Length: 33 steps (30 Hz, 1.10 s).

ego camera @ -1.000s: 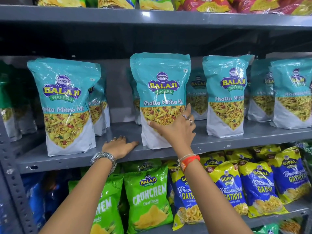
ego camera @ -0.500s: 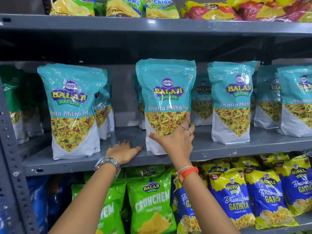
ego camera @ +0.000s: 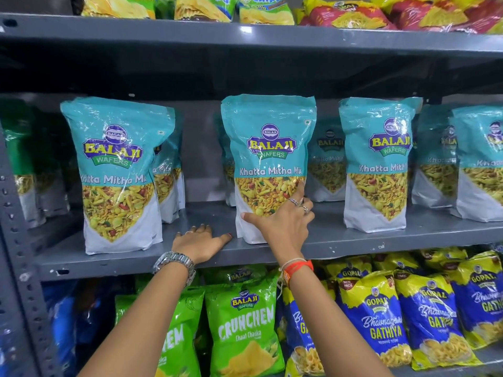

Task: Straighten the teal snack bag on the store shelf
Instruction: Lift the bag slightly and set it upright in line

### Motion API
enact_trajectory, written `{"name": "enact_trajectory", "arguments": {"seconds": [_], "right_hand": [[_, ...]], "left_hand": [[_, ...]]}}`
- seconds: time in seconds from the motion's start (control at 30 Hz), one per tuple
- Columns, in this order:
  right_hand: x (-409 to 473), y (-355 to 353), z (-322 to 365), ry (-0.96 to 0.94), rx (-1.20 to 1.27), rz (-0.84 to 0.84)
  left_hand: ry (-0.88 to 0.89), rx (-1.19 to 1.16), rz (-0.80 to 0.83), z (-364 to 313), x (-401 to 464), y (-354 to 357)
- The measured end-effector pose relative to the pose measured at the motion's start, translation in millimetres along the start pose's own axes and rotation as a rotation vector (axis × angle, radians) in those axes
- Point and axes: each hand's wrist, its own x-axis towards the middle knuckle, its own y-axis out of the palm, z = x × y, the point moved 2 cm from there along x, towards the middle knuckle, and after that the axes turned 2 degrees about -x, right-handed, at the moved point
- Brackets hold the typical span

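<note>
A teal Balaji Khatta Mitha Mix bag (ego camera: 268,148) stands upright near the front of the grey middle shelf (ego camera: 340,242). My right hand (ego camera: 283,221) grips its lower right part, thumb across the white bottom and fingers round the right edge. My left hand (ego camera: 200,242) lies flat on the shelf just left of the bag, fingers spread, thumb tip almost at the bag's bottom corner. A watch sits on the left wrist, an orange band on the right.
More teal bags stand on the same shelf: one at the left (ego camera: 119,172), one at the right (ego camera: 377,164), others behind. Green Crunchem bags (ego camera: 245,327) and blue-yellow Gopal bags (ego camera: 381,322) fill the shelf below. A perforated upright (ego camera: 19,240) borders the left.
The view has shifted so the shelf sits lower in frame. Both hands keep their places: right on the bag, left flat on the shelf. The bag stands about as upright as before.
</note>
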Motion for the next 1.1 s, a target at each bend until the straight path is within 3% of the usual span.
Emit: {"name": "enact_trajectory", "arguments": {"seconds": [1.1], "right_hand": [[5,8,3,0.002,-0.002,0.026]], "left_hand": [[-0.002,-0.007,-0.013,0,1,1]]}}
